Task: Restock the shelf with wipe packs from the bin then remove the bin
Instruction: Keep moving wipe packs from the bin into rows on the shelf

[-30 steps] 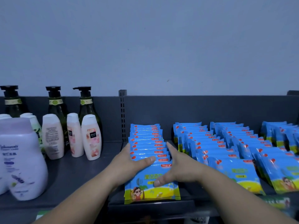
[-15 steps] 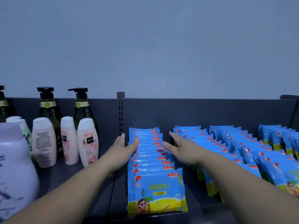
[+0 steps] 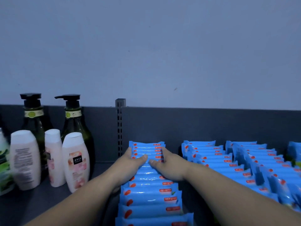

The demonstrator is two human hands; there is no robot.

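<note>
A row of blue wipe packs (image 3: 151, 194) stands on edge on the dark grey shelf (image 3: 48, 203), running from the back panel toward me. My left hand (image 3: 130, 163) lies against the row's left side and my right hand (image 3: 169, 165) against its right side, near the back. Their fingers are straight along the packs and both thumbs rest on top, almost meeting. No bin is in view.
More rows of the same blue packs (image 3: 228, 162) fill the shelf to the right. At the left stand two dark green pump bottles (image 3: 75, 124) and several white lotion bottles (image 3: 75, 162). A slotted upright (image 3: 120, 128) divides the back panel.
Both hands have slid from the front pack back along the row toward the back panel and drawn together. The view has moved closer to the shelf.
</note>
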